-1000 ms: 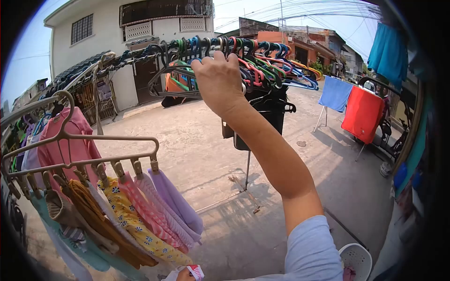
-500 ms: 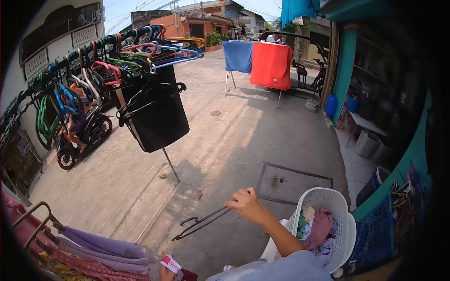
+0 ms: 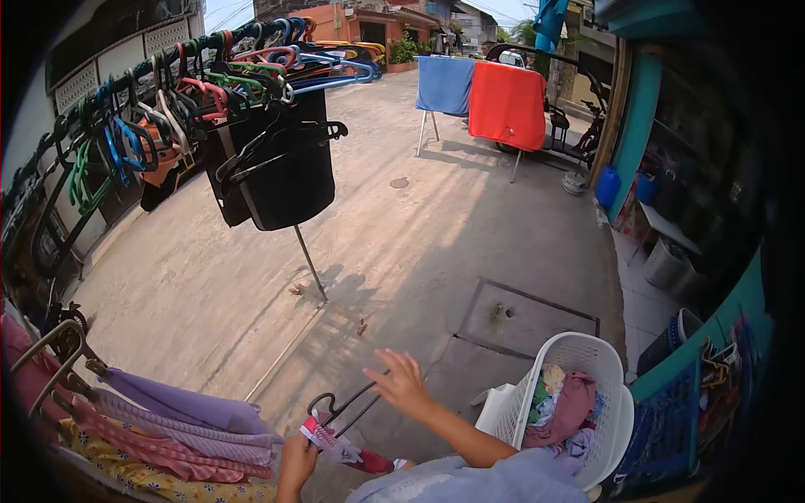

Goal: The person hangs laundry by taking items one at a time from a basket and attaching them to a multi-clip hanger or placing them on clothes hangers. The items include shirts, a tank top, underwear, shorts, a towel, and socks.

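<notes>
My right hand (image 3: 401, 386) has hold of one end of a dark clothes hanger (image 3: 353, 400), its fingers partly stretched out. The hook end of the hanger points toward my left hand (image 3: 296, 461), which is closed on a red garment (image 3: 371, 461) with a pink-and-white edge. The hanger overlaps the garment's edge in this view. To the right of my right arm stands a white laundry basket (image 3: 619, 411) with crumpled clothes (image 3: 573, 407) in it. Close by my left hand hang several garments, among them a lilac one (image 3: 180, 401) and a yellow flowered one (image 3: 138, 453).
Many coloured hangers (image 3: 126, 142) hang on a rail at the left, beside a black cloth (image 3: 293, 184). A blue towel (image 3: 444, 84) and a red towel (image 3: 509, 105) hang on a rack across the concrete lane. Blue crates (image 3: 667, 419) stand at the right.
My right hand has brought the hanger left and down to the red garment. My left hand has risen further into view with the garment. The motorcycle rider at the left is out of sight.
</notes>
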Motion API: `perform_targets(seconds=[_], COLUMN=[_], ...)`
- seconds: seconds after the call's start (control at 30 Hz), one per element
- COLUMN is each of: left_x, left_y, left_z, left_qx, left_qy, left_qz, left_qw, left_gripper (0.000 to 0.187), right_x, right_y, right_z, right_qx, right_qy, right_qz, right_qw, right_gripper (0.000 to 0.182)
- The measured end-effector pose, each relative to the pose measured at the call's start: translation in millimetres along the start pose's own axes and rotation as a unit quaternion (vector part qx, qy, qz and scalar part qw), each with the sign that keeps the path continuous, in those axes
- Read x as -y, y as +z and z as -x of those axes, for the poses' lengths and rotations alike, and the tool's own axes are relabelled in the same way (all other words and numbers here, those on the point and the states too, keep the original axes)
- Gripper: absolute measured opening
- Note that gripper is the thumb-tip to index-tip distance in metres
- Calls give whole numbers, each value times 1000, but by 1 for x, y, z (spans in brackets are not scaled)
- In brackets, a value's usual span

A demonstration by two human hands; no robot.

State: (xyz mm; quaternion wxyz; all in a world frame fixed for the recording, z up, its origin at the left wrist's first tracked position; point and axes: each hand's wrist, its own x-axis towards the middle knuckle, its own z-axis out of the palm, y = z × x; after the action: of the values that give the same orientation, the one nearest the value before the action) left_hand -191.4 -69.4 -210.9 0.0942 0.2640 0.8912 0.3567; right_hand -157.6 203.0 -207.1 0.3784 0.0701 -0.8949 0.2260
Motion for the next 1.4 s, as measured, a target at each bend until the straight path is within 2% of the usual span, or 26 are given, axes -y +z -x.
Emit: perform_targets(seconds=[0.03,0.07,0.1,0.13,0.17,0.2,0.23,0.27,0.33,0.47,0.53,0.63,0.73,0.83,0.93,0.97,1.03,1.17,1.23,1.33,1.4], left_x=[-5,-10,-14,-17,-29,-19,-24,-30,-40,-25,-21,-28,-27,-19,-8,-4,3,6,3,-3,-9], left_y=[-2,-2,-3,-9,-16,-14,-22,-27,-35,-33,-31,-33,-36,-41,-45,-46,-50,-47,-43,-41,-40], left_z=[6,8,3,1,-4,-3,-6,-7,-4,7,12,19,32,50,69,75,85,92,88,83,77], left_qx=[-22,-66,-115,-114,-134,-157,-164,-169,-166,-153,-173,-195,-198,-194,-194,-193,-174,-170,-200,-244,-266], left_qy=[-32,-35,-44,-48,-7,-32,-11,15,-24,-46,-22,-13,-46,-65,-100,-117,-125,-96,-110,-115,-118], left_qz=[-31,19,67,71,143,135,134,132,131,80,85,99,57,43,106,134,70,-137,-146,-156,-139], left_qw=[999,997,990,990,981,978,977,977,977,984,981,976,977,978,970,965,974,971,963,950,947], left_gripper=[30,29,28,26,24,23,24,25,27,34,37,40,41,39,31,29,23,20,22,25,27], right_x=[14,28,32,30,40,51,60,66,74,67,61,59,43,19,-2,-14,-39,-37,-30,-25,-27], right_y=[3,9,21,36,46,54,60,66,82,103,114,123,141,147,134,138,157,142,132,125,112], right_z=[4,10,17,24,28,32,27,30,31,35,30,21,31,47,31,36,53,39,29,32,32], right_qx=[-20,-33,-7,24,57,87,112,138,172,387,499,577,569,385,376,323,210,171,169,147,235], right_qy=[20,43,54,69,89,164,234,253,284,290,304,212,143,192,312,326,342,316,310,245,341], right_qz=[-14,-33,-117,-204,-288,-375,-448,-487,-555,-504,-451,-307,-92,-66,-134,-206,-348,-397,-397,-419,-522], right_qw=[999,998,992,976,952,908,856,825,763,716,675,726,805,900,862,864,847,845,847,862,745], right_gripper=[26,26,26,26,26,22,20,19,19,25,31,29,25,16,19,21,24,30,31,32,31])
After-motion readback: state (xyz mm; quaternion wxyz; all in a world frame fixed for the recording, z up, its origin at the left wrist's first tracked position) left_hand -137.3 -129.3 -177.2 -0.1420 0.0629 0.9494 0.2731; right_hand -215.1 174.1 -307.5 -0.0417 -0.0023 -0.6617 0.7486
